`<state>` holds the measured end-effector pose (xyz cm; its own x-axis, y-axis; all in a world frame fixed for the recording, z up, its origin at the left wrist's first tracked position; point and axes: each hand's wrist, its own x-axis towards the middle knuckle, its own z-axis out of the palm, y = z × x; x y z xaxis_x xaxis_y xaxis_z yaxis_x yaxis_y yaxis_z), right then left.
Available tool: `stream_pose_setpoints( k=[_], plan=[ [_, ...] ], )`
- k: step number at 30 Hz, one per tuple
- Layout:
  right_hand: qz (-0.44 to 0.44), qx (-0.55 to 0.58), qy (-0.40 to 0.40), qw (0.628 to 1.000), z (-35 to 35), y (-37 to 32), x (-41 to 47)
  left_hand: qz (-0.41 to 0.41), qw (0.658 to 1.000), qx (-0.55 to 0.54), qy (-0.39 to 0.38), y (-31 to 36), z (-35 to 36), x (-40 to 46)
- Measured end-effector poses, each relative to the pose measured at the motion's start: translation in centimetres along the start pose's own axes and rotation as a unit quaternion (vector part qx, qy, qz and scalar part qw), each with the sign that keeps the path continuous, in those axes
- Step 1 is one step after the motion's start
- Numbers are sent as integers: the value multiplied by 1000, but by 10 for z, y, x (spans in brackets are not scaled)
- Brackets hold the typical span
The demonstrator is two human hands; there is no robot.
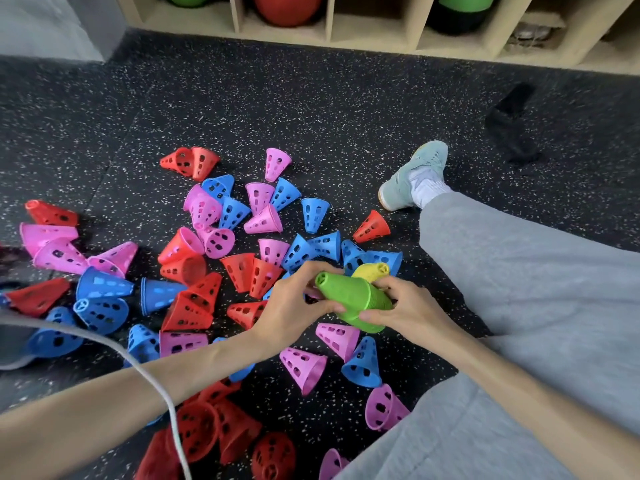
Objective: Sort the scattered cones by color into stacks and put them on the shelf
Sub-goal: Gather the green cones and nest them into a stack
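Left hand (294,299): fingers curled round the narrow end of the green stack (349,299), thumb underneath.
Right hand (405,306): fingers and thumb curled round the wide end of the same stack.
Green stack: several nested green cones, held tilted above the floor (311,98), tip pointing up and left, roughly centre of view, just beside the grey trouser leg (519,289).
Yellow cone (372,270): directly behind the green stack, partly hidden; cannot tell whether held or lying on the blue cones (374,258) behind it.
Loose cones, all perforated, mostly tipped on their sides on the dark speckled floor:
- red cones (194,299), clustered left of the hands; a pair further back (190,162); one alone near the shoe (372,227); a blurred group at the bottom edge (214,438).
- pink cones (263,220), mixed with blue behind the hands; a group at far left (59,251); several below the hands (304,367).
- blue cones at lower left (100,299), behind the hands (313,213), and one below the right hand (363,363).
Shelf (329,26): pale wooden cubbies along the top edge, well apart from the cones; green and red balls inside, only partly seen.
Shoe (412,174): pale blue-green, white sock, on the floor right of the pile.
Black object (512,123): on the floor near the shelf, blurred, kind unclear.
Grey cable (145,372): crossing the left forearm at lower left.
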<state>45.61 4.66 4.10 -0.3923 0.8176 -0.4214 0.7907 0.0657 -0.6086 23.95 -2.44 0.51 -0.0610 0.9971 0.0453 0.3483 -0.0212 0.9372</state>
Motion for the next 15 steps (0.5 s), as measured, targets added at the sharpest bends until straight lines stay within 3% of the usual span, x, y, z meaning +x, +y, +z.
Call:
stream_pose_setpoints(
  k=[15],
  plan=[
    [35,-29,-35,998,44,-7,22,-31,998,46,-23,-46,-8,-10]
  ],
)
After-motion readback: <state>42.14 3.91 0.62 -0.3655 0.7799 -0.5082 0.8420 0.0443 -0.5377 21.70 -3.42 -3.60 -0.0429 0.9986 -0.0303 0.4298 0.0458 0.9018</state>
